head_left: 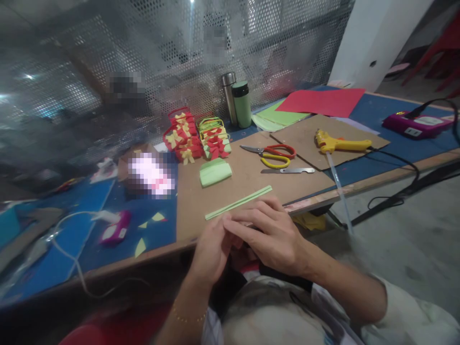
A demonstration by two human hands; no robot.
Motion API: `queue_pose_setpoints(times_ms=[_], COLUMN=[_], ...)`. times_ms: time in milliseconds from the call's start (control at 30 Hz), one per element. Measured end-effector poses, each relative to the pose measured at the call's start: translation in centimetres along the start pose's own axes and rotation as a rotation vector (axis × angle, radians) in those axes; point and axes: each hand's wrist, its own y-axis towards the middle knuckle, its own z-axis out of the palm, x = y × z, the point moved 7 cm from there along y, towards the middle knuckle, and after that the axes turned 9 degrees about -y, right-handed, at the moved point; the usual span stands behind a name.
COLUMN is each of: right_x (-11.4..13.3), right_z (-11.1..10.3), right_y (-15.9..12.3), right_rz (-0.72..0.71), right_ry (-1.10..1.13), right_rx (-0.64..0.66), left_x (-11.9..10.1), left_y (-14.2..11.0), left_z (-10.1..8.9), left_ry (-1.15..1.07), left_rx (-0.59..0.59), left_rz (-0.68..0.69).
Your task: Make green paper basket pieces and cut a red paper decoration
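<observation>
My left hand [211,250] and my right hand [272,231] meet at the table's front edge. Both are closed, with the right fingers bent over toward the left thumb; anything between them is hidden. Just beyond the fingertips lies a long, narrow light-green folded paper strip [238,202]. Farther back sits a light-green folded paper piece [216,173]. To the right rest scissors [278,152] with one red and one yellow handle, blades pointing left, and a thin metal craft blade [296,170].
Small red paper baskets [184,139] and green-yellow ones [214,139] with bows stand at the back, near two flasks [242,106]. A yellow glue gun [341,143] with a long glue stick lies on cardboard at right. Red paper [323,101] and a purple power box [417,125] are beyond.
</observation>
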Motion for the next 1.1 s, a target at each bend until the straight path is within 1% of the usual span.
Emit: queue_pose_setpoints(times_ms=[167,333,533,667,767,867,933,967,1033,1100], right_x=[0.2,0.0,-0.4,-0.1,-0.3,-0.9,-1.5,-1.6,-1.4,-1.1], right_z=[-0.4,-0.7,-0.4,-0.2,-0.2,-0.4,0.1,0.6,2.0,3.5], right_y=[0.2,0.4,0.5,0.5,0.5,-0.3,-1.6,-2.5,-4.6,-6.9], right_rz=[-0.011,0.018,0.056,0.030,0.040,0.076,0.118,0.129,0.115,0.115], right_ry=[0.057,0.105,0.071,0.061,0.095,0.126,0.085,0.053,0.014,0.015], right_rx=[0.011,-0.004,-0.037,-0.052,-0.054,-0.048,0.007,0.055,0.199,0.407], left_x=[-0.3,-0.3,0.5,1.0,1.3,1.0,0.5,0.1,-0.8,-2.0], left_y=[-0.3,-0.1,0.0,-0.2,-0.3,-0.1,-0.1,0.0,0.1,0.5], left_z=[0.3,0.4,0.0,-0.2,0.0,0.4,0.6,0.6,0.1,-0.6], left_ry=[-0.009,-0.005,0.012,-0.026,-0.057,-0.037,0.011,0.047,0.166,0.391], left_rx=[-0.003,0.002,-0.023,-0.026,0.014,0.109,0.166,0.184,0.180,0.127], left_rz=[0.000,0.012,-0.021,-0.043,-0.062,-0.044,-0.002,0.028,0.119,0.262])
